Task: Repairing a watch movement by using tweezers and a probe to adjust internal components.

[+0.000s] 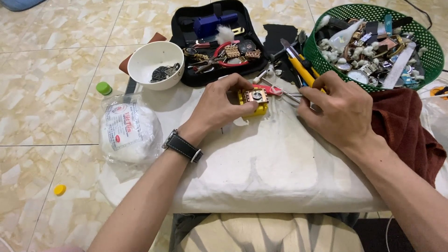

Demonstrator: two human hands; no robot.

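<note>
clear plastic bag of white cotton (pixel 130 133), white label with red mark, left of cloth-covered table

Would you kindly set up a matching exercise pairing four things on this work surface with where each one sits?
Things:
1. yellow holder
2. white bowl
3. green basket
4. green bottle cap

Places:
A. far right, filled with watch parts
B. on the tiled floor, left of the cloth
C. under the left hand
D. left of the black tool case

Pairs: 1-C, 2-D, 3-A, 4-B
</note>
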